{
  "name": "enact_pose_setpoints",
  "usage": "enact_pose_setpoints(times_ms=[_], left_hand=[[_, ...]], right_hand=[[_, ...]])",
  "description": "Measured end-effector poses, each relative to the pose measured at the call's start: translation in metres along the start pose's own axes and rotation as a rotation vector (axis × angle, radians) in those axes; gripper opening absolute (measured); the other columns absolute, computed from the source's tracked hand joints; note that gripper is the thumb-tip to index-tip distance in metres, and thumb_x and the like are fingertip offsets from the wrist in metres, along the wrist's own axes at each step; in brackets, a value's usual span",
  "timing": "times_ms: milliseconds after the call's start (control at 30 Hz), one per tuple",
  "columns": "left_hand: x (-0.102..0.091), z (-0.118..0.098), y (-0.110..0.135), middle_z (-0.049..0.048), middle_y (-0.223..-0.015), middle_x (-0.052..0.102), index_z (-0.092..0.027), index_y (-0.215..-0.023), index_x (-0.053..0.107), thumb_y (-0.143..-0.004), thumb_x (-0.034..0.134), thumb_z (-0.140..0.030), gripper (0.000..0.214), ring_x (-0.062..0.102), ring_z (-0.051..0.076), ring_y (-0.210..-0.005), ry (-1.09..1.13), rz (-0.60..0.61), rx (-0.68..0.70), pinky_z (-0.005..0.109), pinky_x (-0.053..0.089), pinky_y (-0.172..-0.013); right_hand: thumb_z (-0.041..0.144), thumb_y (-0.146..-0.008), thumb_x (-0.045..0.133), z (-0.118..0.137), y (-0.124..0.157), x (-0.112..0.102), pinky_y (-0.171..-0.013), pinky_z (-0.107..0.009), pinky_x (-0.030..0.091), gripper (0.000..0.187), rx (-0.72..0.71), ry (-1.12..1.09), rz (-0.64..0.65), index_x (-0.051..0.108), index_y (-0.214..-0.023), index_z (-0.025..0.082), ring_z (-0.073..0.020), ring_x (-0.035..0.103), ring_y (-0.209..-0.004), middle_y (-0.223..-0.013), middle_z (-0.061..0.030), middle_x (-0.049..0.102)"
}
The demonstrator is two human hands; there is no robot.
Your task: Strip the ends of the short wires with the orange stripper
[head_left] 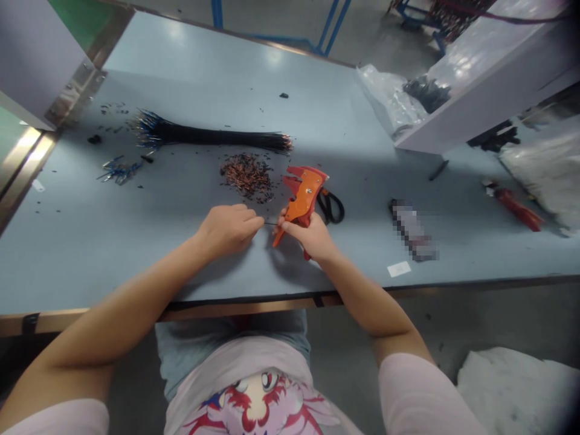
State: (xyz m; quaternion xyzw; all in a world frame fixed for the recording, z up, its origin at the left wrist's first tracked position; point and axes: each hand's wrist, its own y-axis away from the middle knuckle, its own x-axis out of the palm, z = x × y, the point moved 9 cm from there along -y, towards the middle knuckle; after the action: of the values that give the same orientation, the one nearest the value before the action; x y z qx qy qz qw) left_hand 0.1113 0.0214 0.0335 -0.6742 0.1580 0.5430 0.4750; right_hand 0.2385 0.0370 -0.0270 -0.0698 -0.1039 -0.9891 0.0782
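Observation:
My right hand (312,235) is wrapped round the handles of an orange and red wire stripper (306,190), its jaws pointing away from me. Pinched in the fingers of my left hand (231,228) is a thin black wire (270,224), which runs across to the fingertips of my right hand. Just beyond my hands lies a pile of short copper-coloured and black wire scraps (248,176). Farther back rests a long bundle of black wires (212,135), with blue and metal terminals at its left end and bare copper at its right.
Black-handled scissors (334,206) lie right of the stripper, partly hidden. A small group of blue terminals (118,170) is at the left. Toward the right are a blurred-out phone-like object (413,231), a white label (399,269), a red-handled tool (519,208) and plastic bags (394,99).

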Motion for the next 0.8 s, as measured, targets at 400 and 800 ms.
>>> enact_pose_setpoints(times_ms=[400, 800], left_hand=[[-0.008, -0.007, -0.006, -0.0009, -0.056, 0.051, -0.018, -0.063, 0.050, -0.083, 0.039, -0.018, 0.023, 0.042, 0.012, -0.051, 0.172, 0.086, 0.064, 0.029, 0.021, -0.049], [-0.043, 0.109, 0.025, -0.0027, -0.058, 0.059, -0.018, -0.068, 0.063, -0.074, 0.065, -0.027, 0.011, 0.048, 0.007, -0.051, 0.825, -0.393, -0.667, 0.021, 0.036, -0.049]], right_hand=[[0.014, -0.061, 0.063, -0.007, 0.004, 0.001, -0.059, -0.031, 0.055, 0.025, 0.020, 0.152, -0.053, 0.048, -0.080, 0.021, -0.0112, 0.054, -0.055, -0.068, 0.0041, 0.052], [0.021, -0.068, 0.070, 0.020, -0.002, -0.032, -0.072, -0.038, 0.057, 0.029, -0.075, -0.097, -0.159, 0.054, -0.091, 0.019, -0.0166, 0.065, -0.074, -0.088, -0.0027, 0.063]])
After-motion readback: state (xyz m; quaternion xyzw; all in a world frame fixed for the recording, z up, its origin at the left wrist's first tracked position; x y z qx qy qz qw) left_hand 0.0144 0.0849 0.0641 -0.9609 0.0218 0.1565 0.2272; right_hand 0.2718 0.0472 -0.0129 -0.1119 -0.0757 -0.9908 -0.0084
